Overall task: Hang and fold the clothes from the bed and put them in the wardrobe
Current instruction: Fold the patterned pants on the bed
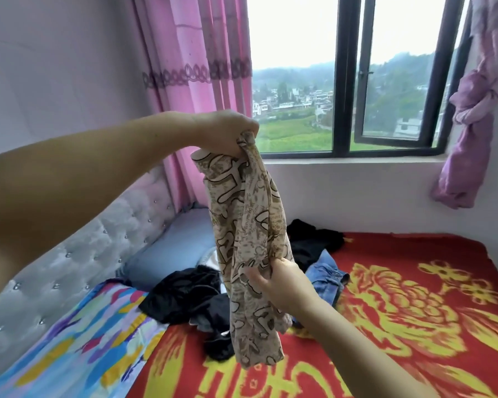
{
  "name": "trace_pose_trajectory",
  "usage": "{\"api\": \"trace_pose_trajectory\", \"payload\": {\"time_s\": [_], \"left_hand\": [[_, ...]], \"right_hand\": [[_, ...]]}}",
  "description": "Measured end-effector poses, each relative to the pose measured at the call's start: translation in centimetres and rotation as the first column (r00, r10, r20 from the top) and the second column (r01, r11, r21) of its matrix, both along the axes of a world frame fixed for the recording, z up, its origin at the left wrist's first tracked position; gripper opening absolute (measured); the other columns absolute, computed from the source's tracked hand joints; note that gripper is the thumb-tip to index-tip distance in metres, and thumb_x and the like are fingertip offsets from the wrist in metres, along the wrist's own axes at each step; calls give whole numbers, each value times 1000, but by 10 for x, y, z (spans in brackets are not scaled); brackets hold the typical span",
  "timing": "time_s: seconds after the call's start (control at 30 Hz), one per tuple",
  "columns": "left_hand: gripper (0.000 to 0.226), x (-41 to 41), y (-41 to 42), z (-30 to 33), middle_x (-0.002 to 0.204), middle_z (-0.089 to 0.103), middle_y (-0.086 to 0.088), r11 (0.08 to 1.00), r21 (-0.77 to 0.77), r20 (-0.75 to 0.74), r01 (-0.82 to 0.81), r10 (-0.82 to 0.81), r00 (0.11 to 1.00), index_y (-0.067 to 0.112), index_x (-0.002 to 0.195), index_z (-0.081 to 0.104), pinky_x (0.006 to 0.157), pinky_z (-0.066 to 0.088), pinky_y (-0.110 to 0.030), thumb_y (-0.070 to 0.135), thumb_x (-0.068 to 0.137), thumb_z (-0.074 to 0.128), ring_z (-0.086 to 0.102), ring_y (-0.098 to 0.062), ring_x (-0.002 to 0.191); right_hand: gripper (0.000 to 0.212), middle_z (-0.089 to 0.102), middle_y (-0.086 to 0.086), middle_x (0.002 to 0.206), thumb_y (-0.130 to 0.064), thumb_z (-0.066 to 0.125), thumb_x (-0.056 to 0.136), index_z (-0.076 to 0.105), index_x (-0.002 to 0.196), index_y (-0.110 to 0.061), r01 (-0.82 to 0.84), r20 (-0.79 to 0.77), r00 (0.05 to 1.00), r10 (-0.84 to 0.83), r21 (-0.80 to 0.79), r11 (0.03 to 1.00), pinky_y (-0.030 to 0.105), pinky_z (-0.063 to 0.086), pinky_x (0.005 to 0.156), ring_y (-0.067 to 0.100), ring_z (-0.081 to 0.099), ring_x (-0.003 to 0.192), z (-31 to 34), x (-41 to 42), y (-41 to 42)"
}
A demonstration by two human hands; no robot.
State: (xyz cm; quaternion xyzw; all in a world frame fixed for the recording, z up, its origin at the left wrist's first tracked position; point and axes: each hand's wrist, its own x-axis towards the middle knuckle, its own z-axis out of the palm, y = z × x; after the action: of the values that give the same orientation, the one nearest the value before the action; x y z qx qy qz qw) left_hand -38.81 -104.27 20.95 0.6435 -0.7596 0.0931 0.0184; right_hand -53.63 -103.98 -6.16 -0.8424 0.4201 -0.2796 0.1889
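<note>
Gripped at its top by the left hand (pixel 224 130) and pinched lower by the right hand (pixel 273 278), the patterned garment (pixel 247 239) hung above the bed (pixel 414 297). Dark clothes (pixel 190 294) and jeans (pixel 325 275) lay unfolded there; most work seemingly remained.

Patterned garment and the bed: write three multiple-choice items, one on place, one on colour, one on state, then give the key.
1. Where does the left hand grip the patterned garment?
A. its top end
B. its bottom hem
C. nowhere

2. What colour is the blanket under the clothes?
A. green and white
B. red with yellow
C. plain grey

3. How is the garment?
A. folded flat on the bed
B. on a hanger
C. hanging bunched in the air

Key: 1 A, the bunched top sits in its fingers; 2 B, yellow flowers on red; 3 C, it hangs from the left hand while the right hand holds it lower down.
</note>
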Motion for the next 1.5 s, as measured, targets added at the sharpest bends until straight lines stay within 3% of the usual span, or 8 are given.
{"api": "trace_pose_trajectory", "payload": {"time_s": [0.17, 0.47, 0.73, 0.87, 1.03, 1.23, 1.33, 1.5], "left_hand": [[24, 19, 16, -11, 85, 55, 4, 998, 13, -28, -57, 57, 998, 23, 91, 48, 67, 42, -26, 20, 84, 71, 50, -14, 76], [24, 98, 51, -47, 85, 57, 9, 975, 21, -164, -220, 221, 961, 15, 90, 54, 72, 33, -25, 18, 80, 76, 52, -16, 85], [23, 157, 78, -74, 85, 61, 7, 964, 28, -276, -265, 263, 925, 14, 89, 54, 62, 36, -18, 20, 81, 75, 52, -15, 78], [21, 189, 82, -62, 91, 64, -2, 968, -48, -240, -245, 227, 944, 14, 92, 55, 63, 38, -24, 18, 83, 73, 55, -22, 80], [18, 212, 81, -49, 76, 53, 9, 944, -326, -241, -48, -34, 970, 7, 89, 54, 62, 38, -8, -3, 81, 67, 49, -4, 66], [19, 226, 72, -52, 85, 53, -7, 885, -430, -80, 177, -233, 969, 0, 90, 55, 63, 37, -12, -11, 77, 63, 48, -20, 72], [19, 236, 75, -51, 84, 52, -7, 885, -409, -34, 221, -256, 966, 0, 89, 55, 62, 36, -13, -11, 76, 62, 45, -18, 70], [18, 246, 75, -49, 85, 55, -15, 893, -392, 1, 219, -238, 971, -3, 89, 54, 64, 35, -13, -13, 75, 59, 47, -23, 70]], "right_hand": [[34, 49, 6, 68, -16, 42, 94, 38, 61, -8, 87, -66, 994, -83, 55, 995, 28, 32, 59, 27, 48, 69, 7, -7, -19], [31, 63, -5, 72, -27, 47, 99, 64, 78, -11, -271, 441, 883, 162, 197, 942, 16, 43, 60, 5, 54, 66, 41, -59, -55], [32, 71, -6, 74, -35, 47, 94, 70, 82, -15, -440, 564, 794, 228, 273, 855, 18, 53, 63, 6, 64, 68, 61, -22, -59], [56, 53, 4, 68, -47, 59, 88, 59, 76, 8, -449, 266, 883, 386, 240, 861, 34, 44, 63, 14, 49, 65, 75, 6, -55], [33, 70, -2, 75, -35, 57, 94, 71, 79, -10, -487, -97, 818, 568, 408, 772, 35, 59, 75, 12, 69, 75, 54, 63, -25], [39, 70, 5, 80, -31, 38, 102, 66, 93, -5, -238, -257, 915, 310, 273, 932, 33, 59, 66, 17, 69, 67, 33, 128, -23], [31, 66, 4, 70, -33, 38, 101, 59, 90, -13, -199, -181, 941, 287, 392, 898, 24, 54, 53, 12, 64, 52, 36, 159, 2], [26, 67, 4, 102, -17, 43, 98, 63, 114, -14, -410, 186, 904, 384, 129, 903, 27, 45, 81, 19, 61, 94, 48, 233, 55]]}}
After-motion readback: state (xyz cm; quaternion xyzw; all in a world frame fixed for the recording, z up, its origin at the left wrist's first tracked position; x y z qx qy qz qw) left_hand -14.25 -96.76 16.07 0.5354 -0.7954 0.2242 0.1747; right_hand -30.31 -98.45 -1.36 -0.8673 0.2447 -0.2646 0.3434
